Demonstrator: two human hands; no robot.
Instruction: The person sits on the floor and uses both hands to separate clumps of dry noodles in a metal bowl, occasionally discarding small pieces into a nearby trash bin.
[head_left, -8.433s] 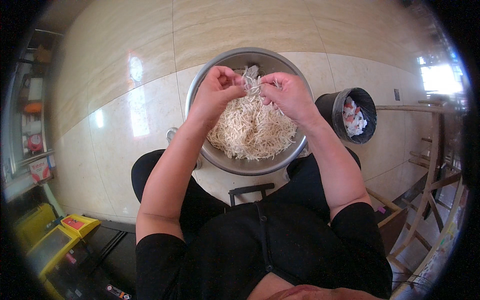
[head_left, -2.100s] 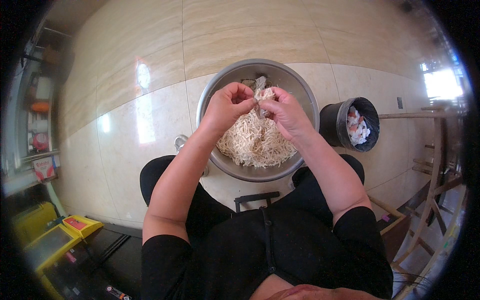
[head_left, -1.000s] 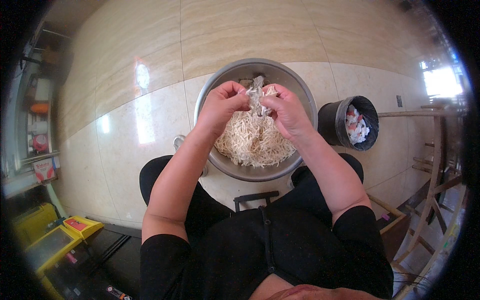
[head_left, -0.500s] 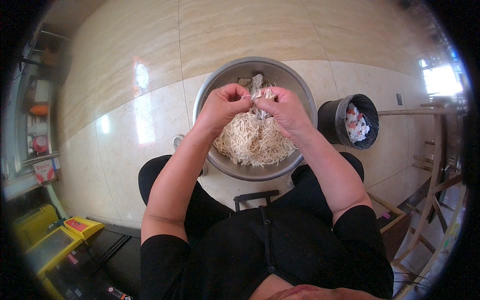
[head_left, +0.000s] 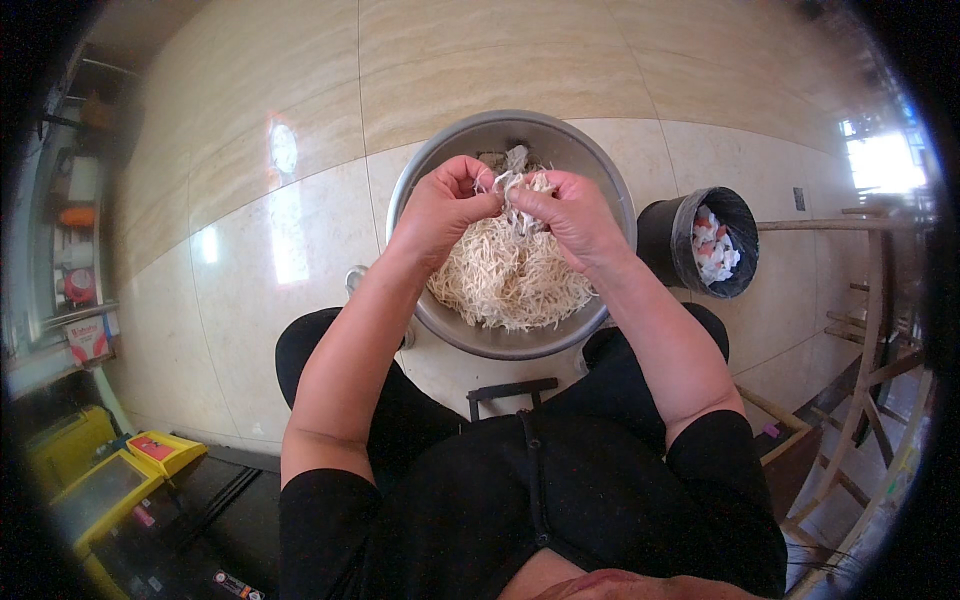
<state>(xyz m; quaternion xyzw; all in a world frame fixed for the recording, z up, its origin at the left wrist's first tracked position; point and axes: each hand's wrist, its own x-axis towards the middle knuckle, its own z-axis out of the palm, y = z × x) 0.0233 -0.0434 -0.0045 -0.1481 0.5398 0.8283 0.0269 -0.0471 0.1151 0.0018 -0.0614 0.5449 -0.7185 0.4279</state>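
A wide metal basin [head_left: 420, 160] in front of me holds a heap of pale, thin, noodle-like shreds [head_left: 510, 285]. Above the heap, my right hand [head_left: 565, 215] grips a whitish, stringy clump [head_left: 527, 190] between thumb and fingers. My left hand [head_left: 448, 205] is beside it with thumb and forefinger pinched together, and a thin pale strand shows at their tips. A greyish-white scrap [head_left: 515, 158] lies behind the fingers, toward the basin's far side. The fingers hide part of the clump.
A black lined bin [head_left: 660, 240] with white and reddish scraps stands right of the basin. Farther right is a wooden chair frame [head_left: 875, 300]. Yellow-edged boxes [head_left: 165, 452] lie at lower left, and shelves [head_left: 85, 230] line the left edge. My knees flank the basin.
My left fingertips have drawn slightly left and up, away from the clump. The clump in my right hand shows more openly between the hands.
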